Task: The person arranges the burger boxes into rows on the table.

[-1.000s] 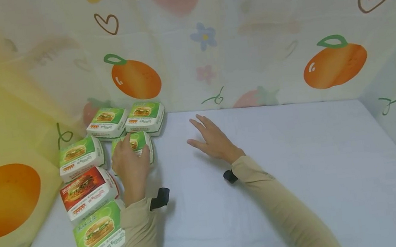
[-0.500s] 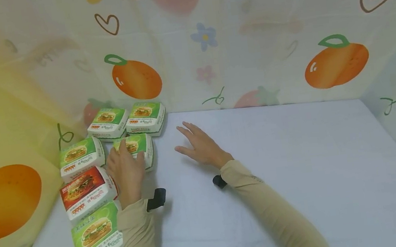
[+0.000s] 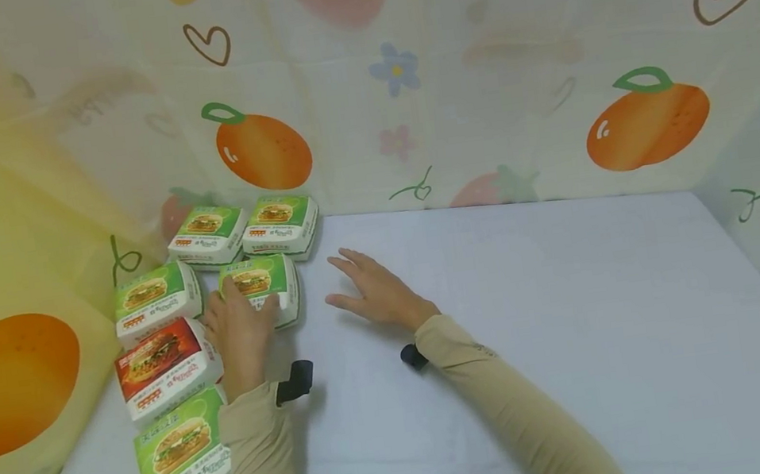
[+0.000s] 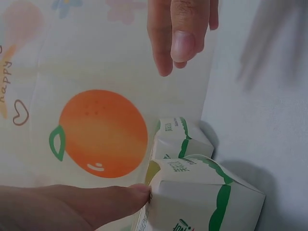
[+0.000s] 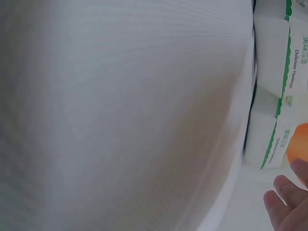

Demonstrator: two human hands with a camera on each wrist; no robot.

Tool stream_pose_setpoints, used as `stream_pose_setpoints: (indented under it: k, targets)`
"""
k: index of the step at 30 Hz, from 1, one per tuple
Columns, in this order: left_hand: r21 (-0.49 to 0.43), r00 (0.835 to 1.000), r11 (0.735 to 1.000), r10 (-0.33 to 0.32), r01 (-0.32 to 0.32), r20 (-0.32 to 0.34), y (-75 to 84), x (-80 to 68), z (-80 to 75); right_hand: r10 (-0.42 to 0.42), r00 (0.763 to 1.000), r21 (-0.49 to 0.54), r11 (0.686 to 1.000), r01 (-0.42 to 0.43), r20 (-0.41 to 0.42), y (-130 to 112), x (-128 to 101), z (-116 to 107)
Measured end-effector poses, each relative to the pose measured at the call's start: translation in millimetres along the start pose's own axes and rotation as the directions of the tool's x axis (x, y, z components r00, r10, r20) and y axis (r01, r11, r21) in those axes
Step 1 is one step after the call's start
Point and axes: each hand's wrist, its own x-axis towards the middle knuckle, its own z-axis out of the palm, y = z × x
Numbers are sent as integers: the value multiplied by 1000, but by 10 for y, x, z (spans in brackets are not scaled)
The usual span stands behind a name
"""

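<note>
Left hand (image 3: pixel 239 331) clamped on green burger box (image 3: pixel 263 280), squaring it into the cluster; right hand (image 3: pixel 373 295) hovered flat, fingers apart.

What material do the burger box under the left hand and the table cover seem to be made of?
The burger box looks like thin printed cardboard, slightly glossy, with folded edges. The table cover seems to be white cloth, matte, with faint creases; it could also be soft plastic sheet.

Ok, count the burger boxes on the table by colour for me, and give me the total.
Green burger boxes: 5
Red burger box: 1
Total: 6
</note>
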Motion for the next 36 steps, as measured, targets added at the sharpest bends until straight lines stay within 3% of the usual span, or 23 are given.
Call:
stream_pose_setpoints:
  k: [16,28,36]
  targets:
    - [70,995,997,30,-36,92,-3,8,-19,-4,994,28,1000,1,105,-108,-9,5]
    - [-36,976,997,77,-71,205,39,2,-18,-12,990,104,995,-3,144,-207,-10,-28]
    - [-42,970,993,120,-113,212,91,-2,37,-20,988,133,991,0,151,-188,1,-19]
